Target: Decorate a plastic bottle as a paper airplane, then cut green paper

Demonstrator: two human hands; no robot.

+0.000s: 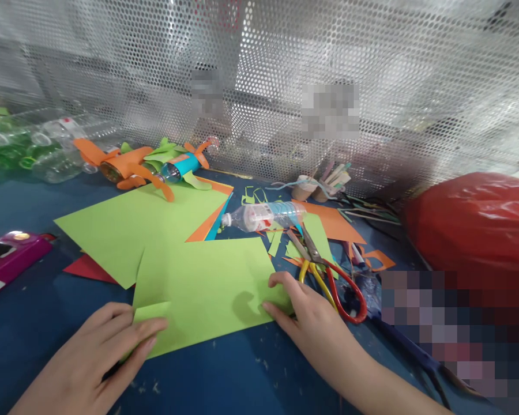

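A light green sheet of paper lies in front of me, partly over another green sheet. My left hand pinches its near left corner, where a small green flap stands over the sheet; I cannot tell whether it is folded over or a separate piece. At the right edge, my right hand grips the sheet with curled fingers and thumb. Just beyond that hand are scissors with one red and one yellow handle, blades apart. A clear plastic bottle lies behind the sheet.
Paper-wrapped bottles, one orange and one blue, lie at the back left near several clear bottles. Cups of pens stand by the perforated metal screen. A red plastic bag is at right, a purple object at left.
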